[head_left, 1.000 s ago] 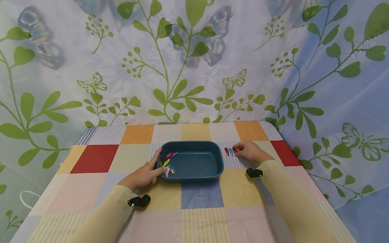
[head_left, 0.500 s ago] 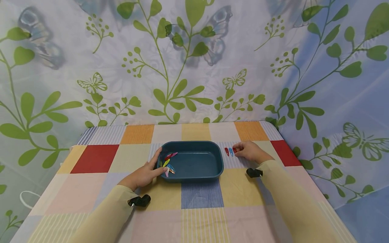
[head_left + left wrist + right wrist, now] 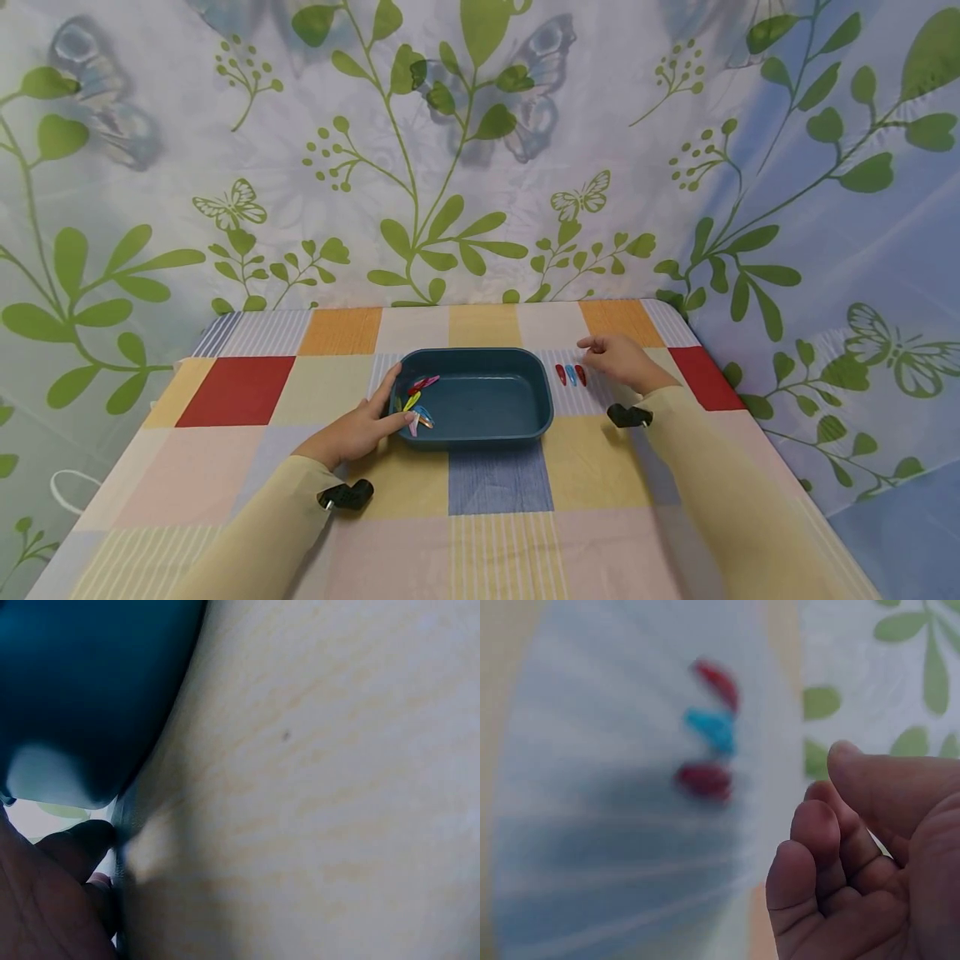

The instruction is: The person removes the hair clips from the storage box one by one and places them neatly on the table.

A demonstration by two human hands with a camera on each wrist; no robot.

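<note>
Three hair clips [image 3: 572,375], red, blue and red, lie side by side on a striped patch of the worktop's patchwork cloth [image 3: 501,483]. Just right of them, the right hand [image 3: 622,363] is raised, holding nothing, fingers loosely bent. To the clips' left sits a dark teal tray [image 3: 480,445], more colourful clips [image 3: 412,402] heaped at its left end. There the left hand [image 3: 355,431] rests, fingers extended along the rim. Behind hangs a leaf-and-butterfly curtain [image 3: 285,150].
</note>
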